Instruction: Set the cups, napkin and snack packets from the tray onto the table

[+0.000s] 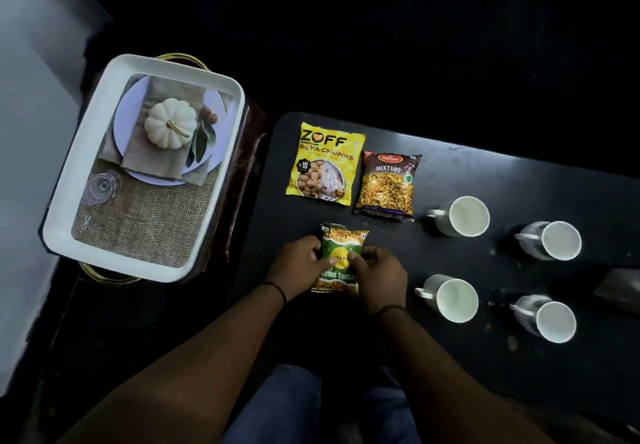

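Both my left hand and my right hand grip a green and yellow snack packet lying on the black table near its front edge. Behind it lie a yellow soya chunks packet and a dark mixture packet, side by side. Several white cups stand to the right, among them a cup next to the mixture packet and a cup nearer me. The white tray sits to the left on a low stand, with only its printed picture inside.
A grey flat thing lies at the table's right edge; I cannot tell what it is. Gold handles stick out from under the tray. A pale floor strip runs along the left. My knees are below the table's front edge.
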